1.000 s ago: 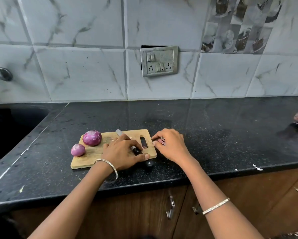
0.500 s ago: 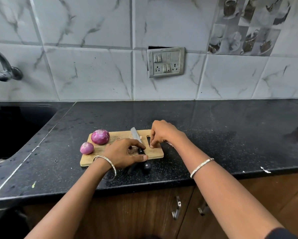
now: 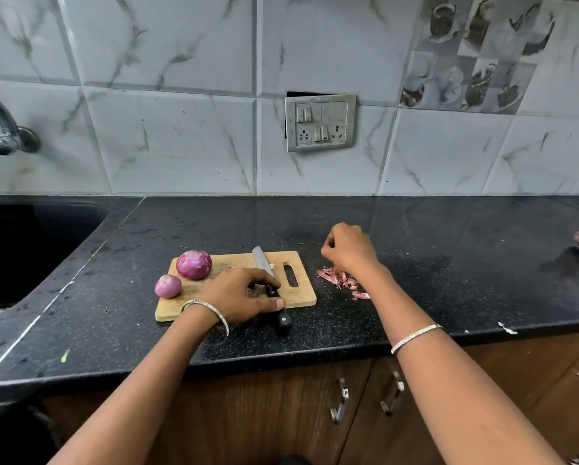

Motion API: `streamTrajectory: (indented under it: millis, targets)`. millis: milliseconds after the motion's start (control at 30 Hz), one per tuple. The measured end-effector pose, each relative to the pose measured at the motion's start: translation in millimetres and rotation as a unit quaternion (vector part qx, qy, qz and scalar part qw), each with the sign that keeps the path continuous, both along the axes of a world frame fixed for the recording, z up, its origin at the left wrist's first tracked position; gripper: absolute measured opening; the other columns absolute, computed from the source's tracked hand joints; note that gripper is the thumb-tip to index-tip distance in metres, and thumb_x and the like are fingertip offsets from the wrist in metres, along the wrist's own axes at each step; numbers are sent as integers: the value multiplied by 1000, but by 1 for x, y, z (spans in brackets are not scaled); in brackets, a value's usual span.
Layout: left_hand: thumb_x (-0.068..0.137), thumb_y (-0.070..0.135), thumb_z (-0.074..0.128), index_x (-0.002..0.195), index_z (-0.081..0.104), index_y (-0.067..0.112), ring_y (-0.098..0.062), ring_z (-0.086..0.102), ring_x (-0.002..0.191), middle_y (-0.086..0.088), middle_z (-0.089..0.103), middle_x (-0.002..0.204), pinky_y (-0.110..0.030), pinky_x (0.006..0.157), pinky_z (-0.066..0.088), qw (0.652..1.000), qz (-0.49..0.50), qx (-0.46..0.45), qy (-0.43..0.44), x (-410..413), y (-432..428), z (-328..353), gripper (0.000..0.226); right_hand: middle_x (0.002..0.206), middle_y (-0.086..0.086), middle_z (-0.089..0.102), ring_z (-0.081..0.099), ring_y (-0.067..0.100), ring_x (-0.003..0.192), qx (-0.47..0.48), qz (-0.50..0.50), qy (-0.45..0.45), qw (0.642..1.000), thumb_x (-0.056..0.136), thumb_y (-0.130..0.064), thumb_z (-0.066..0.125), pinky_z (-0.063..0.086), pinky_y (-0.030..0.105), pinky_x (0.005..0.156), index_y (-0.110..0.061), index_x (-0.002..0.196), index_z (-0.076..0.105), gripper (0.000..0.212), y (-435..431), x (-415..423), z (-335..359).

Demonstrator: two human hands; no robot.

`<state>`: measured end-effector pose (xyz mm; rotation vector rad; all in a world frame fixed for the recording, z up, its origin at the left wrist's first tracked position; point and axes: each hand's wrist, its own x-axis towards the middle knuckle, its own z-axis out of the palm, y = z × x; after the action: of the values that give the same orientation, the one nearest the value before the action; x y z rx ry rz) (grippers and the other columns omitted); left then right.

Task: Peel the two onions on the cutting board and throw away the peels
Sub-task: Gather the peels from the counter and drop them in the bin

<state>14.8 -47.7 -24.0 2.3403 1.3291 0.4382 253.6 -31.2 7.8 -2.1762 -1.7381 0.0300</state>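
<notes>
On black counter [image 3: 449,263]: cutting board [image 3: 305,296], peel scraps [image 3: 335,276] beside; marble-tile wall [image 3: 181,146] behind.

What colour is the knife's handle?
Black. The knife handle shows best in the head view, sticking out from under the left hand.

On my feed: two peeled onions, the large onion [image 3: 194,264] and the small onion [image 3: 168,286]. I count one cutting board [image 3: 303,292], one knife [image 3: 258,258], one peel scatter [image 3: 338,278].
</notes>
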Motion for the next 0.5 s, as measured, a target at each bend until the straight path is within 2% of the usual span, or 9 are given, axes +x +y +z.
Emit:
streamTrajectory:
  millis: [33, 133, 233, 367, 500]
  targets:
    - [79, 64, 73, 115, 68, 47, -10, 61, 113, 14, 69, 120, -39, 100, 50, 1000, -2, 0, 0, 0, 0, 0, 40, 105, 11, 72, 70, 29, 95, -2, -13, 0, 1000, 91, -13, 67, 58, 42, 84, -12, 99, 74, 10, -2, 4, 1]
    - [79, 63, 74, 116, 68, 46, -10, 62, 113, 13, 69, 119, -39, 100, 51, 1000, -6, -2, -3, -1, 0, 1, 41, 121, 12, 67, 65, 32, 109, -43, -31, -23, 998, 89, -4, 68, 56, 46, 91, -12, 120, 67, 32, -4, 3, -4]
    - [76, 67, 73, 117, 68, 46, -10, 63, 115, 12, 70, 121, -39, 101, 51, 1000, -18, -10, -13, -3, 0, 0, 46, 124, 5, 69, 64, 25, 114, -11, 33, 42, 999, 91, -15, 70, 53, 44, 99, -19, 123, 70, 32, 0, -12, -7]
    - [81, 59, 76, 120, 68, 42, -9, 61, 120, 11, 68, 127, -35, 106, 47, 999, -24, -15, -29, -5, -3, -2, 44, 116, 2, 74, 66, 18, 105, -31, 120, 143, 982, 89, -27, 76, 51, 31, 93, -18, 118, 75, 31, 6, -47, -11]
    - [84, 52, 75, 127, 64, 36, -7, 60, 121, 12, 66, 130, -28, 105, 46, 999, -34, -7, -33, -8, -8, -5, 47, 108, 7, 75, 66, 21, 97, -65, 76, 218, 971, 84, -33, 81, 54, 35, 78, -10, 110, 77, 35, 23, -68, -22]
